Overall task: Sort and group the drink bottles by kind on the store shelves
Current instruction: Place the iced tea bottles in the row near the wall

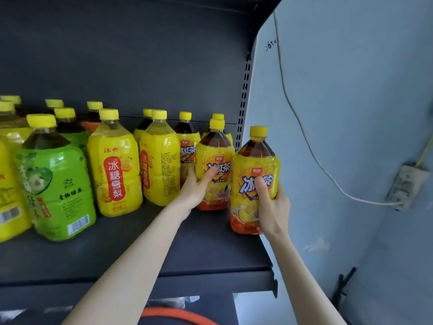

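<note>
Two iced black tea bottles with yellow-orange labels and yellow caps are in my hands at the right end of the dark shelf [131, 245]. My left hand [198, 187] grips one iced tea bottle [214, 160] standing on the shelf. My right hand [271, 202] holds another iced tea bottle [255, 165] at the shelf's right front corner. More iced tea bottles [187, 141] stand behind. Two yellow pear drink bottles [114, 165] stand in the middle. A green tea bottle [55, 181] with a green label stands at the left.
Several more yellow-capped bottles [9, 127] crowd the shelf's left side. A slotted upright [243, 99] marks the shelf's right end, against a pale blue wall [351, 90]. A white cable runs down the wall to a socket box [406, 186].
</note>
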The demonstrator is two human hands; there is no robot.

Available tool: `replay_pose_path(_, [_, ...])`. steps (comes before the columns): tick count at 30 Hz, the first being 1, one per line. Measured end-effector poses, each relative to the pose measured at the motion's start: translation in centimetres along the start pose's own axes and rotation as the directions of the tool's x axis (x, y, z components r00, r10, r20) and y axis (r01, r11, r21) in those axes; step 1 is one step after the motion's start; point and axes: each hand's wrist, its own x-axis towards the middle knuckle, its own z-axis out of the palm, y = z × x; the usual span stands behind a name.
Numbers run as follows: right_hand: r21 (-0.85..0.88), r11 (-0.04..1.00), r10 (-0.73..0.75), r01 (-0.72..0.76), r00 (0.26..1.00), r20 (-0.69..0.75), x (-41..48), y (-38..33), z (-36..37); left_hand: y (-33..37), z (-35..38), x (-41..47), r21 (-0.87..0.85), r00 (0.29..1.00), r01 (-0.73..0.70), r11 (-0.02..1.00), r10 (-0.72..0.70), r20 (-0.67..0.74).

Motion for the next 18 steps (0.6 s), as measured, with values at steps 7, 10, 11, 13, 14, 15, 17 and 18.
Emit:
replay_pose_path(7, [0.013, 0.999, -0.033, 0.033, 0.999, -0.006, 0.2, 0.6, 0.1, 0.0, 0.2, 0.9, -0.052, 0.999, 0.015, 0.999, -0.012, 0.048])
replay_pose_path(10, [0.005, 0.999, -0.042, 0.042, 0.999, -0.014, 0.3, 0.3, 0.4, -0.3, 0.2, 1.6, -0.055, 0.999, 0.01, 0.998, -0.007, 0.048])
replay_pose_path(11, [0.004, 0.999, -0.042, 0.042, 0.999, -0.021, 0.3, 0.2, 0.5, -0.3, 0.2, 1.8, -0.051, 0.999, 0.011, 0.999, -0.008, 0.053])
replay_pose_path(13, [0.004, 0.999, -0.044, 0.044, 0.998, -0.034, 0.3, 0.2, 0.6, -0.4, 0.1, 2.1, -0.04, 0.998, 0.012, 0.999, -0.01, 0.067])
replay_pose_path(14, [0.007, 0.999, -0.045, 0.046, 0.998, -0.036, 0.3, 0.3, 0.7, -0.4, 0.1, 2.3, -0.034, 0.997, 0.008, 0.999, -0.005, 0.072])
replay_pose_path(15, [0.011, 0.999, -0.047, 0.048, 0.998, -0.036, 0.4, 0.3, 0.7, -0.5, 0.0, 2.4, -0.029, 0.997, 0.0, 1.0, 0.003, 0.08])
replay_pose_path(17, [0.025, 0.998, -0.05, 0.051, 0.998, -0.036, 0.4, 0.5, 0.8, -0.5, -0.1, 2.7, -0.016, 0.996, -0.012, 1.0, 0.014, 0.092])
replay_pose_path(18, [0.033, 0.998, -0.051, 0.052, 0.998, -0.034, 0.4, 0.5, 0.8, -0.5, -0.2, 2.7, -0.007, 0.995, -0.016, 1.0, 0.017, 0.094])
